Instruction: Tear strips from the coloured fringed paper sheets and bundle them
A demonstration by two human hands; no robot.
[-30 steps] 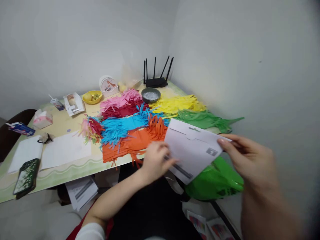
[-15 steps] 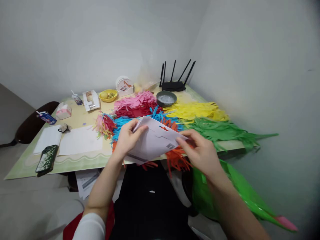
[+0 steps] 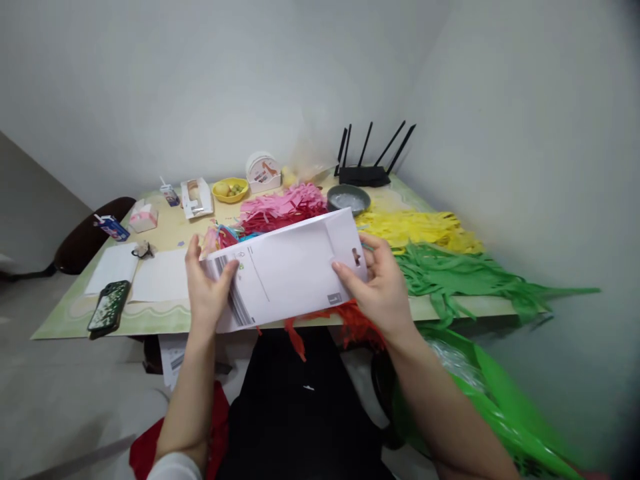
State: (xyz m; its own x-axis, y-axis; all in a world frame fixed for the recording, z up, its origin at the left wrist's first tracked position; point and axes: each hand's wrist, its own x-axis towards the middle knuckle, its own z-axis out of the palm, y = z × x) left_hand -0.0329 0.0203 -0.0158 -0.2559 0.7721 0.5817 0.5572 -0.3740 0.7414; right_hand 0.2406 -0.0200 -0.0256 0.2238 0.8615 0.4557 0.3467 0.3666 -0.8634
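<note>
Between my two hands is a flat white cardboard package (image 3: 290, 270) with a hang hole, small print and a striped band at its left end. My left hand (image 3: 209, 288) grips that striped end, thumb on the front face. On the other end, near the hang hole, my right hand (image 3: 377, 283) is closed with its thumb on the front. Behind the package lie bundles of cut paper strips: pink strips (image 3: 285, 203), yellow strips (image 3: 425, 230) and green strips (image 3: 460, 273). Red-orange strips (image 3: 357, 323) hang below it over the table edge. The package hides most of the blue strips.
A phone (image 3: 109, 305) and white paper sheets (image 3: 157, 277) lie on the table's left. Along the back stand a yellow fruit bowl (image 3: 230, 190), a grey bowl (image 3: 349, 199) and a black router (image 3: 364, 176). A green plastic bag (image 3: 505, 393) sits below the right edge.
The package has turned from a slanted, tilted pose to face me broadside. My left hand has moved left to its striped end. The view has shifted slightly left.
</note>
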